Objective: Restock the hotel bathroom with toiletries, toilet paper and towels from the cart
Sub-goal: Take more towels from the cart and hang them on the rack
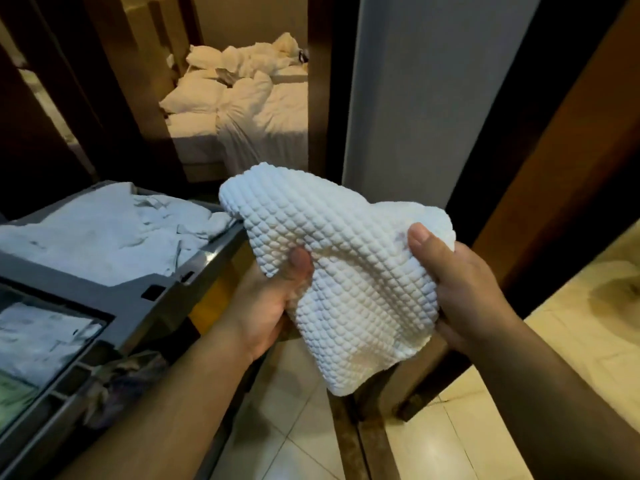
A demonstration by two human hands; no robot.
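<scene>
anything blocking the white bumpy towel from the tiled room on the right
Only the dark wooden door jamb, standing right beside the white bumpy towel; no obstacle shows on the cream tiled floor past it.

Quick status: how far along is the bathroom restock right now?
Done: nothing confirmed. Only a strip of bathroom floor shows, with no restocked items visible. In hand: a white textured towel, gripped by the left hand and right hand, held beside the cart. Left: carry the towel in and place it, then probably fetch toiletries and toilet paper. More white linen lies on the cart's top.
</scene>
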